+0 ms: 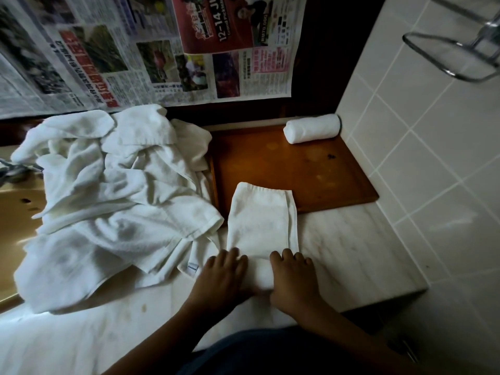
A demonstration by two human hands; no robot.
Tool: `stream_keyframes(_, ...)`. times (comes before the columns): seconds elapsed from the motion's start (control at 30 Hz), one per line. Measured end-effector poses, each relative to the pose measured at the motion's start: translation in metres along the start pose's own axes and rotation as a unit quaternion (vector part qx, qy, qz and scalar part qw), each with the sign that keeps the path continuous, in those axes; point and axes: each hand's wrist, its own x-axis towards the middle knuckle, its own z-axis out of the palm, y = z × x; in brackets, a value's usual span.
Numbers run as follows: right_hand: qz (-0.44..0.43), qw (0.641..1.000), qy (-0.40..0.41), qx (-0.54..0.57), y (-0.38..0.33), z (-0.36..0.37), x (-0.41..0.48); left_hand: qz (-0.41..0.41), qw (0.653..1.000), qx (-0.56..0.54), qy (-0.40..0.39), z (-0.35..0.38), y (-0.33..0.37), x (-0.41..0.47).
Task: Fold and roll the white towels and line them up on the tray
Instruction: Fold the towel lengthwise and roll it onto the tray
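A folded white towel (261,220) lies as a long strip on the marble counter, its far end resting on the front edge of the wooden tray (311,171). Its near end is rolled up into a thick roll. My left hand (223,277) and my right hand (293,280) sit side by side on that roll, fingers curled over its top. One finished rolled towel (311,129) lies at the tray's far right corner against the tiled wall. A heap of loose white towels (108,190) lies to the left of the tray.
The marble counter (351,247) ends at a tiled wall (433,158) on the right. Newspaper sheets (135,50) hang on the back wall. A brown basin (16,212) shows at the far left. A chrome rack (460,55) juts out at upper right.
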Motion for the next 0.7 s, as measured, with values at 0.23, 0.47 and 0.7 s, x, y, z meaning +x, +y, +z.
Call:
stream_keyframes(0.23,-0.009,1.0,-0.023,-0.01,-0.001,-0.006,0.003,0.005,0.997,-0.023,-0.073,-0.001,-0.001,0.009)
stream_keyframes(0.47,-0.053,0.997,0.017,-0.045,-0.007,-0.001,-0.003,-0.045,0.975,-0.098,-0.193,-0.02,-0.011,0.03)
stream_keyframes(0.7,-0.052,0.995,-0.088,0.014,0.005,-0.017,0.022,-0.055,0.986,0.026,-0.152,-0.012,0.027,0.011)
